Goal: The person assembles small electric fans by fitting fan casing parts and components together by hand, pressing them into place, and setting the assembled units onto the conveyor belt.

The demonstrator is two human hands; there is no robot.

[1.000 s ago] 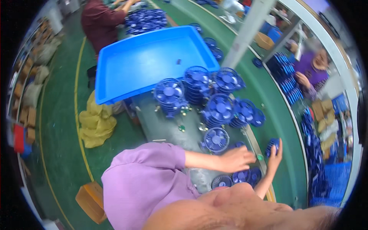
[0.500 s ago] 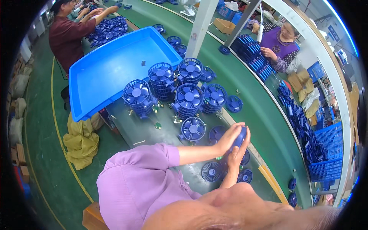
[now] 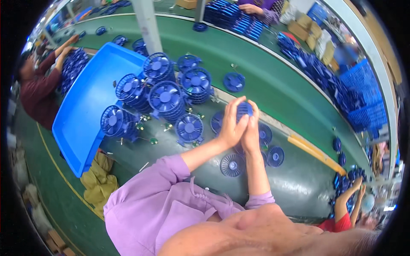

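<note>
Blue, curved, slatted plastic part [image 3: 244, 109], held snugly between curled left grip [image 3: 232, 128] and right grip [image 3: 251, 126], near round, ribbed blue plastic discs [image 3: 232, 165].

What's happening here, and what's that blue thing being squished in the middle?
A person in a lilac top has the left grip and right grip together around a round blue slotted piece, above the table. To the left are stacks of blue fan units, with a big blue tray past them. Loose round grilles lie near the forearms. Farther left, somebody in dark red is beside a pile of blue parts.
</note>
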